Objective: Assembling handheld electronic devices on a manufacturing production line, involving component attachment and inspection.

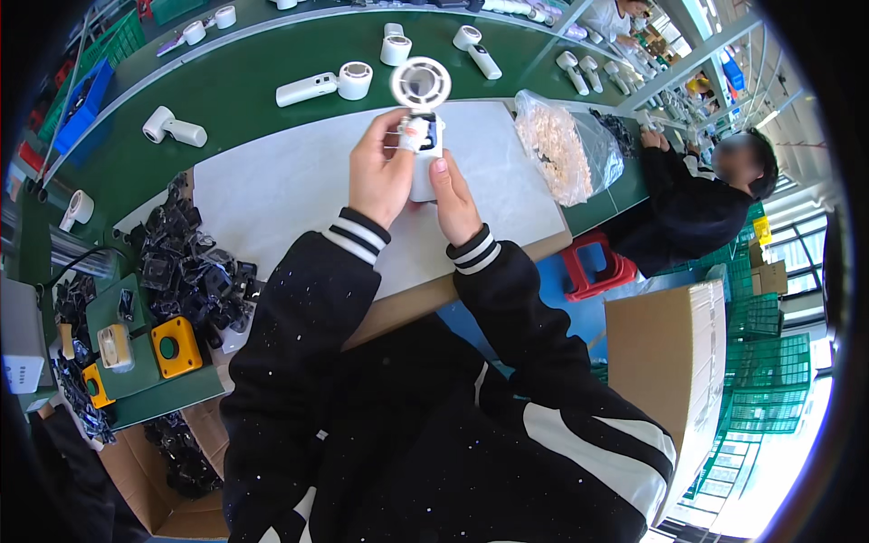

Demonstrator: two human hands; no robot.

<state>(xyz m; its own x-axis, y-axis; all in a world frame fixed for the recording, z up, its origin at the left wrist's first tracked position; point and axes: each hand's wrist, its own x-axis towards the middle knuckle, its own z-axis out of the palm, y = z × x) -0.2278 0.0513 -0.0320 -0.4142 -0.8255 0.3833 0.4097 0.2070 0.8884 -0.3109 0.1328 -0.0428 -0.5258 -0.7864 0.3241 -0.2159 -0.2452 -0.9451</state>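
White mat [272,195]: room to pass over its left part and right of its middle. In the way: held device [424,183] above its middle; black-parts heap [186,262], left edge; plastic bag [554,149], right edge; white handhelds [312,88] beyond far edge.

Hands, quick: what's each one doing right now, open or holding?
Left hand: closed, holding the white fan from its left side.
Right hand: closed, holding the same fan lower down.

The person wears a black jacket [416,480] with black-and-white striped cuffs [358,237] and curved white patches [588,460].
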